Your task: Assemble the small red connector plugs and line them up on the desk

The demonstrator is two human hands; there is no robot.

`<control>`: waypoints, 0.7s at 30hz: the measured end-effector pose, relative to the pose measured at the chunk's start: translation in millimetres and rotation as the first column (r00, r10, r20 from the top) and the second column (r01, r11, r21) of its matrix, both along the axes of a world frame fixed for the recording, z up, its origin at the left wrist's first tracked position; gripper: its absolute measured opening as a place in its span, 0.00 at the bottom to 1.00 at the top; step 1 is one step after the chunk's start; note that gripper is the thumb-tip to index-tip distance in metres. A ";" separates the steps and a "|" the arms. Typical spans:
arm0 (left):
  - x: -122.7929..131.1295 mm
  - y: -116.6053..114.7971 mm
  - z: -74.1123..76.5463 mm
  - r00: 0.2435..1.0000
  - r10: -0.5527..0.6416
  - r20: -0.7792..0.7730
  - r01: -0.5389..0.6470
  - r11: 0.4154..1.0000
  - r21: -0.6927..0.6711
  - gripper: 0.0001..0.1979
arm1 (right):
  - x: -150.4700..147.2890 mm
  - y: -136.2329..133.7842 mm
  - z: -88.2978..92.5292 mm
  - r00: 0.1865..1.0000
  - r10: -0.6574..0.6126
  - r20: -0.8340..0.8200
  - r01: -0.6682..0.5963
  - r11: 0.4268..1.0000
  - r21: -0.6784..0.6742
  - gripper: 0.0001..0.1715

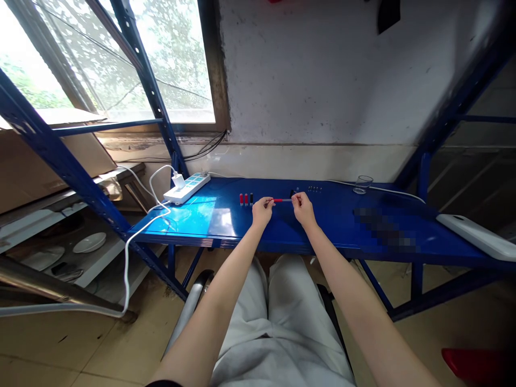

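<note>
My left hand [263, 210] pinches the left end of a slim red pen [282, 200], held level just above the blue tabletop. At its other end, my right hand [303, 208] grips the pen between thumb and fingers. The part by my left hand is red, and the part by my right is pale. Left of my hands stand or lie a red cap-like piece [241, 199], a second red piece [246, 199] and a black piece [251, 199]. Behind my right hand are several tiny metallic pieces [315, 188] in a row and a small dark item [293, 192], partly hidden.
A white power strip [187, 188] with a plugged-in charger and cable sits on the left of the blue table [189, 228]. To the right are a clear glass [363, 184], a blurred dark patch [385, 230] and a white device [479, 236]. Blue rack posts flank the table.
</note>
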State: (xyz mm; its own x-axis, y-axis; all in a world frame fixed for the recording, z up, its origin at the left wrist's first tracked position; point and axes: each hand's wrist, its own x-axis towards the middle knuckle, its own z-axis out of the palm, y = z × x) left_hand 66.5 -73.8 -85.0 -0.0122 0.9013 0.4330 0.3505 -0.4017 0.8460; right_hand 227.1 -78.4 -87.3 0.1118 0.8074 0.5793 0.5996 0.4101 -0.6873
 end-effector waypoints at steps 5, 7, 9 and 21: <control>3.6 -0.4 1.3 0.990 -0.142 0.001 0.142 0.990 -0.018 0.12 | -3.4 2.8 -2.0 0.995 0.095 -0.026 -0.095 0.995 -0.021 0.16; 5.2 -1.5 2.6 0.986 -0.164 0.012 0.164 0.986 -0.021 0.12 | -4.0 3.2 -2.3 0.993 0.109 -0.041 -0.110 0.994 -0.027 0.16; 6.1 -2.6 3.4 0.982 -0.187 0.040 0.188 0.982 -0.023 0.12 | -3.9 3.2 -2.6 0.993 0.106 -0.049 -0.108 0.994 -0.031 0.16; 3.5 2.3 -3.3 0.990 -0.109 0.091 0.104 0.993 0.062 0.10 | -8.1 -1.1 -0.5 0.966 0.184 0.181 -0.165 0.979 -0.117 0.16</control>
